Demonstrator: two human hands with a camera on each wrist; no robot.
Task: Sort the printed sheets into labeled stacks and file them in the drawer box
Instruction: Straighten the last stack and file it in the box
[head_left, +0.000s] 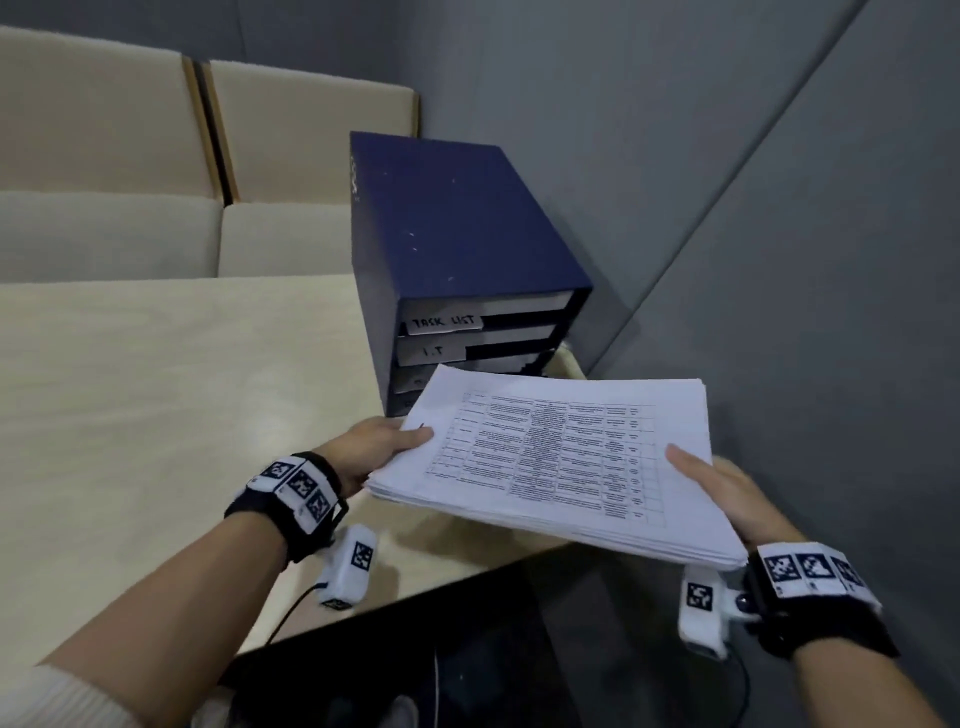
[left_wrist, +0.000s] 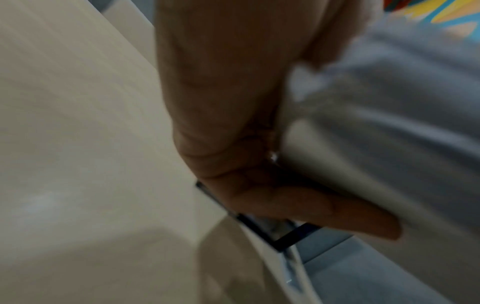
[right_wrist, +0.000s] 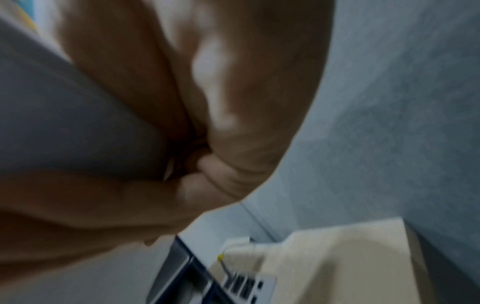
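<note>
Printed sheets, a thick floppy wad held at the drawer box's 6 o'clock, probably slide apart easily, so left hand and right hand pinching opposite edges, thumbs on top, looks right.

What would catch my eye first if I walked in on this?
A thick stack of printed sheets, held up over the table corner with the left hand and the right hand gripping its two sides. Right behind it stands a dark blue drawer box, its top drawers hand-labeled "TASK LIST" and "I.T".
</note>
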